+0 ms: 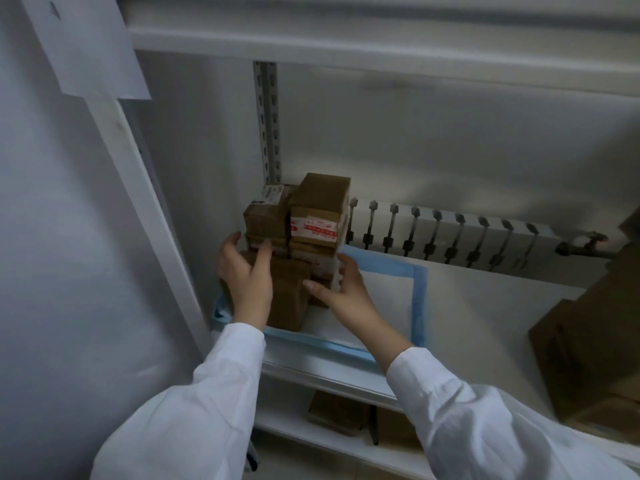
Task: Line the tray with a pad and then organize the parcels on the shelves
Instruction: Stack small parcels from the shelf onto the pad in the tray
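On the middle shelf (485, 306) of a white rack, a person in white sleeves had both hands on a stack of brown parcels (318, 202). The stack stood in the left rear corner, on a white pad (388, 292) with a blue border. The left hand (246, 282) lay against the left side of the front parcel (289, 296), fingers spread and nearly straight. The right hand (343, 296) pressed the stack's right side, fingers extended, with the thumb on the front parcel. Neither hand curled round anything. The parcels looked like small taped cardboard boxes: stiff, probably light, the tape somewhat slick. They seemed best gripped low on opposite flat sides, as the uneven stack could topple. The thin, soft pad might wrinkle if boxes were dragged. The lower shelf (311, 434) held more brown parcels (336, 412). A larger carton (595, 348) stood at the right, off the pad.
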Available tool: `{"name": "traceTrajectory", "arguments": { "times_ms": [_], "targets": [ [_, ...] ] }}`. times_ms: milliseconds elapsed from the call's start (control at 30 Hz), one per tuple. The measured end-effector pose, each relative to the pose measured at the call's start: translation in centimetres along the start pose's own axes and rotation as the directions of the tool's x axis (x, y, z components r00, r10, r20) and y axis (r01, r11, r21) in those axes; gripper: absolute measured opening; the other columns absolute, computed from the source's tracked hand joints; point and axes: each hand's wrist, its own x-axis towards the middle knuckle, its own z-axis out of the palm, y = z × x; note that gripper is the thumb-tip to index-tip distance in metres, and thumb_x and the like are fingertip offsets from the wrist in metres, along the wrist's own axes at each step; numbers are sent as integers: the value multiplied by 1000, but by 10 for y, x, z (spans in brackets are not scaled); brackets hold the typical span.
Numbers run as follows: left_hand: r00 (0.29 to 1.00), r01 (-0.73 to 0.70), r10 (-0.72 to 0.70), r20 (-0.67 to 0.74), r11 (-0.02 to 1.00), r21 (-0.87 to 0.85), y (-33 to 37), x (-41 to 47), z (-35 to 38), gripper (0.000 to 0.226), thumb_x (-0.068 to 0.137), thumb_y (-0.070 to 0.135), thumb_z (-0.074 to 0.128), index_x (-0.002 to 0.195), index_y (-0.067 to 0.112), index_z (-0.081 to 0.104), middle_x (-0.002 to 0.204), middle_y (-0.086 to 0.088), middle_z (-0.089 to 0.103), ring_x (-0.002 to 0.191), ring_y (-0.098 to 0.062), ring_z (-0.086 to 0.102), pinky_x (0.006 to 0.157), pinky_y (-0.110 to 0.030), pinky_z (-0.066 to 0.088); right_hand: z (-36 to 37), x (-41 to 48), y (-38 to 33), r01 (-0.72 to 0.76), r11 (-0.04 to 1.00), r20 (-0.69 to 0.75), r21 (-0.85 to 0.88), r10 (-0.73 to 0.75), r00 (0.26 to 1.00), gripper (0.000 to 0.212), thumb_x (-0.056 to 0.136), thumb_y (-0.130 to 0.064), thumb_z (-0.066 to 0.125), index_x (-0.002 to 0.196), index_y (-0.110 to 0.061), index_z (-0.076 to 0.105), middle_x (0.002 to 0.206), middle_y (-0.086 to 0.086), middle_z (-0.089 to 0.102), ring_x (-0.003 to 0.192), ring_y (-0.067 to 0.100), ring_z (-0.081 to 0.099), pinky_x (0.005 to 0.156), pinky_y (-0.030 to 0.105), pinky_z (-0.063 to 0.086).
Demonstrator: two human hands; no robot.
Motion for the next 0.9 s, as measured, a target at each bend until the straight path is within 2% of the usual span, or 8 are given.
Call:
{"name": "traceTrajectory", "arguments": {
  "times_ms": [33, 200, 300, 367, 500, 600, 733, 900],
  "targets": [
    [999, -43, 43, 13, 999, -6, 7, -5, 5, 41, 89, 33, 58, 127, 25, 44, 129, 3, 46, 124, -20, 43, 107, -43, 36, -8, -5, -4, 0, 1000, -4, 4, 0, 1000, 67, 87, -24, 65, 141, -17, 27, 114, -15, 39, 116, 7, 38, 83, -2, 31],
    [987, -57, 79, 139, 986, -158, 46, -40, 43, 14, 92, 20, 55, 104, 27, 55, 105, 8, 59, 104, -13, 56, 90, -24, 43, -47, -22, -9, -83, 997, -99, -11, 81, 992, 65, 88, -40, 60, 143, -22, 30, 146, 4, 37, 133, 24, 38, 97, 30, 35],
    [980, -52, 92, 176, 974, -219, 62, -59, 70, 21, 90, 12, 57, 90, 32, 55, 94, 11, 61, 95, -12, 59, 91, -30, 45, -74, -34, -11, -45, 996, -173, -78, 30, 984, 43, 92, -39, 55, 130, -19, 50, 133, 3, 52, 122, 19, 49, 91, 26, 38],
    [975, -23, 82, 208, 962, -272, 72, -74, 87, 22, 90, 8, 56, 87, 31, 55, 89, 10, 60, 85, -8, 58, 79, -23, 46, -93, -43, -16, 12, 994, -224, -107, -36, 974, 32, 95, -32, 51, 119, -14, 61, 120, 5, 61, 109, 15, 55, 85, 24, 39],
    [952, 62, 49, 301, 935, -349, 86, -100, 123, 19, 88, 3, 53, 91, 21, 58, 115, -20, 61, 90, -21, 57, 66, -16, 45, -133, -65, -30, 112, 989, -327, -97, -138, 935, 28, 99, -16, 44, 112, -5, 66, 113, 9, 66, 103, 15, 58, 87, 21, 42],
    [911, 142, 16, 413, 927, -348, 97, -120, 151, 15, 89, 3, 51, 94, 16, 58, 112, -24, 59, 89, -25, 57, 59, -15, 47, -163, -84, -39, 177, 975, -415, -135, -218, 883, 26, 97, -15, 49, 110, -4, 69, 111, 9, 69, 101, 13, 62, 84, 13, 42],
    [794, 298, -77, 603, 914, -276, 115, -160, 188, 12, 91, 11, 50, 87, 17, 59, 84, -8, 64, 75, -22, 59, 65, -26, 44, -202, -109, -45, 211, 955, -508, -208, -290, 811, 23, 94, -19, 55, 95, -6, 74, 88, 7, 71, 80, 10, 62, 71, 18, 45],
    [550, 384, -220, 806, 923, -9, 140, -213, 224, 25, 90, 20, 46, 104, 12, 65, 104, -10, 70, 93, -24, 64, 76, -34, 50, -248, -138, -49, 163, 844, -615, -510, -491, 617, 22, 93, -20, 55, 99, -7, 72, 97, 7, 69, 95, 20, 61, 82, 32, 47]
  ]
}}
